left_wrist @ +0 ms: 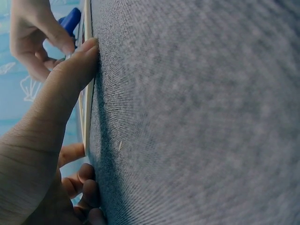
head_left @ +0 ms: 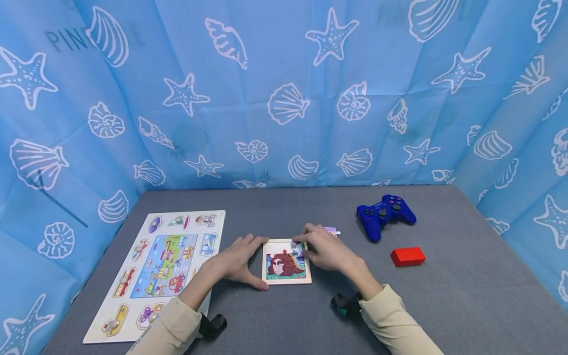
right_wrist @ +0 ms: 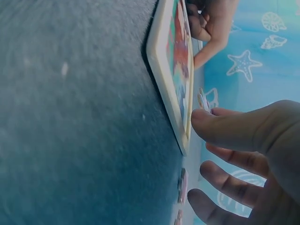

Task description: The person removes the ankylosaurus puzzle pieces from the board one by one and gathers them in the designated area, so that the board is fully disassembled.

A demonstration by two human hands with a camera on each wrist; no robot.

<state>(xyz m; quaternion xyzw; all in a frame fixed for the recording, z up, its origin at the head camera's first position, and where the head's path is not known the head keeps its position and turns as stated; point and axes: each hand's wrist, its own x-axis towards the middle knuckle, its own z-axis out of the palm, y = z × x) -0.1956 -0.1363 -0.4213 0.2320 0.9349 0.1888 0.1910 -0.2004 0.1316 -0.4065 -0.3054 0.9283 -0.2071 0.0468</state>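
Observation:
A small wooden jigsaw tray (head_left: 289,282) lies on the table, a picture of a reddish-brown spiky figure filling its lower part. At its left side my left hand (head_left: 234,260) holds it, thumb at the near left corner and index finger at the far left corner. The other left fingers are bent beside the tray in the left wrist view. Over the tray's far right corner, my right hand (head_left: 329,250) pinches a jigsaw piece (right_wrist: 202,99) between thumb and index finger. Its remaining fingers are spread apart. A loose pinkish piece (head_left: 332,230) lies just behind this hand.
To the left lies a large peg puzzle board (head_left: 106,296), partly under my left forearm. A blue game controller (head_left: 385,214) and a red block (head_left: 408,257) rest on the right of the grey table (head_left: 461,305). A blue shell-patterned curtain (head_left: 248,123) hangs behind.

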